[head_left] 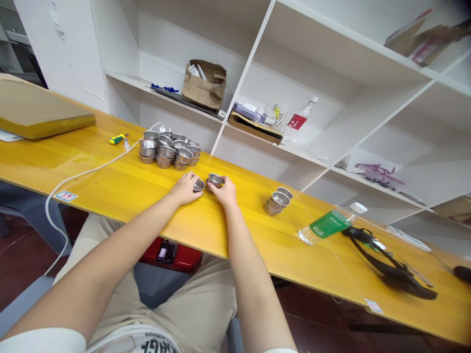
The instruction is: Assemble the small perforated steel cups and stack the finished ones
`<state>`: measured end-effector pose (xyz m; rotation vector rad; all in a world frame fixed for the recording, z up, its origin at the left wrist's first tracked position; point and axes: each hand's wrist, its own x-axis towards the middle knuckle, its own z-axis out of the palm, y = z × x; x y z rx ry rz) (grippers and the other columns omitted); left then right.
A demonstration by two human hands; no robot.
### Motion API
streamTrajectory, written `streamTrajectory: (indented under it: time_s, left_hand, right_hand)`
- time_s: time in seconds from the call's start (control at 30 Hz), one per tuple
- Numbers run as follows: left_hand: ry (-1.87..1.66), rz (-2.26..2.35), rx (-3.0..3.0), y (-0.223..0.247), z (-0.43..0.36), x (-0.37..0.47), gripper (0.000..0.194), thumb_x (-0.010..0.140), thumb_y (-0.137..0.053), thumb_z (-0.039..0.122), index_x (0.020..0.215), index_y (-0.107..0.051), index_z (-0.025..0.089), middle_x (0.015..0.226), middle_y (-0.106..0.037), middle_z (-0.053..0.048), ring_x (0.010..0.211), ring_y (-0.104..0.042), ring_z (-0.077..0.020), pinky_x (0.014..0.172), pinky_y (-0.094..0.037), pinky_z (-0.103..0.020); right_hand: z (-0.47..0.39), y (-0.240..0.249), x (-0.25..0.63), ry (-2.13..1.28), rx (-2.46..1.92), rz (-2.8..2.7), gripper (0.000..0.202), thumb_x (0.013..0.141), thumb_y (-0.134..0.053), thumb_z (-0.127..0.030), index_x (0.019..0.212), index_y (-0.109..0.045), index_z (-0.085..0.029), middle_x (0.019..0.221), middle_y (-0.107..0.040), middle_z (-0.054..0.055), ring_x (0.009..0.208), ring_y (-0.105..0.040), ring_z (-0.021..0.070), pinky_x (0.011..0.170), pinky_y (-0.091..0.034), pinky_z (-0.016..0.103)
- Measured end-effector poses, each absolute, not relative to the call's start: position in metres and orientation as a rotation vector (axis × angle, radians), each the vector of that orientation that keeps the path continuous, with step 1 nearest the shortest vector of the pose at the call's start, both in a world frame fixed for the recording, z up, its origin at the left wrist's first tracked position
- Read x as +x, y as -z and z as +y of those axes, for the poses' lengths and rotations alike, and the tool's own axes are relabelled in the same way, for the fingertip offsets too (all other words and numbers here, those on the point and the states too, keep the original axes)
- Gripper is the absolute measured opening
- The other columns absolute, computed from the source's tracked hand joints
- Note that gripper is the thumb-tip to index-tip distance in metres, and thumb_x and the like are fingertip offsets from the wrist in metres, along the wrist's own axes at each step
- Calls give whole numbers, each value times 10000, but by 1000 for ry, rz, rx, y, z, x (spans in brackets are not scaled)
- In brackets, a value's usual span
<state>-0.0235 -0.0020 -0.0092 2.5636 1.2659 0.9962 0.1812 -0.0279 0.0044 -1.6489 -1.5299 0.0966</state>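
Observation:
Near the middle of the yellow table, my left hand (187, 189) is closed around a small perforated metal cup (199, 185), which is partly covered by the fingers. Just to the right, my right hand (225, 192) grips another perforated metal cup (215, 179) by its side, thumb and fingers on the rim. The two cups are close together, with a narrow gap between them. Behind my left hand stands a cluster of stacked metal cups (166, 151), several of them piled up. A smaller group of the same cups (278, 200) stands to the right of my right hand.
A green-labelled bottle (329, 224) and a black strap-like headset (390, 264) lie at the right. At the left are a screwdriver (117, 139), a white cable (91, 169) and a large cardboard box (40, 109). White shelves (294, 59) rise behind the table.

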Motion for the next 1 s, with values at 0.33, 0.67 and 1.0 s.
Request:
streamTrajectory:
  time_s: [0.33, 0.67, 1.0]
  left_hand:
    - [-1004, 1240, 2563, 11, -1, -23, 406, 830, -685, 463, 1158, -663, 226, 1274, -548, -123, 1191, -554, -335, 1065, -477, -483]
    - [-1017, 1218, 2563, 13, 1, -24, 397, 834, -677, 462, 1159, -697, 236, 1260, -545, -115, 1182, -552, -333, 1085, -466, -489]
    - [-1148, 1224, 2490, 7, 0, -24, 359, 819, -701, 419, 1124, -702, 228, 1221, -542, -107, 1167, -564, -311, 1090, -476, -460]
  right_hand:
    - [-28, -4, 181, -77, -1632, -1536, 472, 722, -796, -516, 1033, -623, -206, 1104, -740, 121, 1040, -684, 271, 948, -514, 401]
    - [-23, -1, 181, -164, -1606, -1500, 498, 703, -807, -503, 1058, -627, -202, 1094, -740, 107, 987, -689, 242, 925, -527, 380]
    - [-20, 2, 180, -225, -1564, -1509, 512, 677, -810, -478, 1074, -628, -212, 1105, -742, 89, 995, -690, 232, 923, -538, 382]
